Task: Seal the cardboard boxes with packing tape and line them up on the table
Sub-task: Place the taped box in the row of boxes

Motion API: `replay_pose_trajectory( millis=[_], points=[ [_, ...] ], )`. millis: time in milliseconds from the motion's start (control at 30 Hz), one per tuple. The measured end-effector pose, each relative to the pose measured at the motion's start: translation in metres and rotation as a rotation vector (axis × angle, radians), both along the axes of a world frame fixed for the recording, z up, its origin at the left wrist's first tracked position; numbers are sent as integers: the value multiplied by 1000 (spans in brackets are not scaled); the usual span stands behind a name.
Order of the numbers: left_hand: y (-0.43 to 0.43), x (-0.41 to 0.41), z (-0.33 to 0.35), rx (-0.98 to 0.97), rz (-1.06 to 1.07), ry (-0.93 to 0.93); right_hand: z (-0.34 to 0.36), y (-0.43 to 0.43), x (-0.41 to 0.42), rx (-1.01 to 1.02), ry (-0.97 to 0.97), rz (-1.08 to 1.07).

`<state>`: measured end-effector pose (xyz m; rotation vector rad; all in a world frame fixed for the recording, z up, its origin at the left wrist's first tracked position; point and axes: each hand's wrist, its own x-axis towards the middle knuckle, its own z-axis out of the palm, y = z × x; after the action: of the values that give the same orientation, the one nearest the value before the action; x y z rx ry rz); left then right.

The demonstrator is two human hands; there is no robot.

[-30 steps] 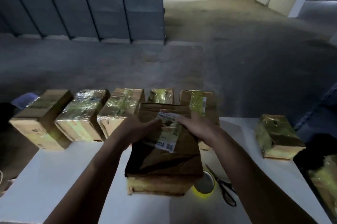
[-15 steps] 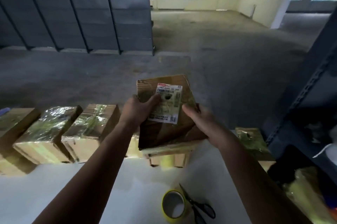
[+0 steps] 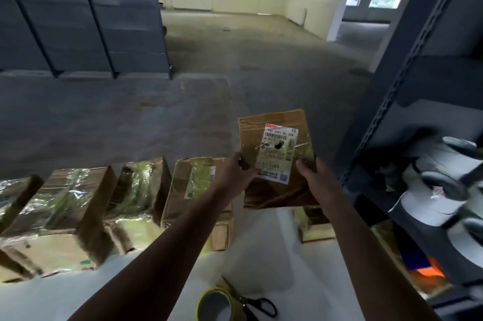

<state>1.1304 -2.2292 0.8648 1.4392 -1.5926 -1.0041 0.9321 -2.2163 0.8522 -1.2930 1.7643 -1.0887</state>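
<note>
**Box held up over the table's far edge**

A white table [image 3: 264, 250] fills the foreground, with a dark shelf [image 3: 407, 90] to its right. Along the table's far edge stands a row of taped boxes [image 3: 78, 205], side by side. Past the row's right end, both hands hold one box [image 3: 277, 164] in the air, tilted so its labelled face looks at the camera. The left hand [image 3: 236, 173] grips the box's left edge; the right hand [image 3: 313, 179] grips the right edge, thumb on the face. Near the front edge a tape roll [image 3: 215, 305] lies against scissors [image 3: 251, 302].
</note>
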Motion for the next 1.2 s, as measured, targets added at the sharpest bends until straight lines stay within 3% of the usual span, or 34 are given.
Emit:
replay_pose_trajectory(
  millis=[233,400,467,533,633,733,1033,1200],
  points=[
    [13,-18,-35,195,85,73,-32,-3,-13,96,114,25],
    [29,-17,-53,240,-49,22,-56,-3,-8,203,151,61],
    [30,-15,-65,227,-93,54,-66,-4,-7,219,129,67],
    [31,-14,-81,163,-121,-32,-71,-4,-4,217,164,87],
    [38,-19,-100,103,-129,-181,-77,-2,2,236,275,179],
    [45,-26,-102,162,-94,-227,-88,1,4,278,430,212],
    [40,-36,-96,154,-133,-180,-94,-2,4,230,491,161],
    [30,-14,-79,-27,-30,-193,-89,-15,41,95,629,194]
  ],
)
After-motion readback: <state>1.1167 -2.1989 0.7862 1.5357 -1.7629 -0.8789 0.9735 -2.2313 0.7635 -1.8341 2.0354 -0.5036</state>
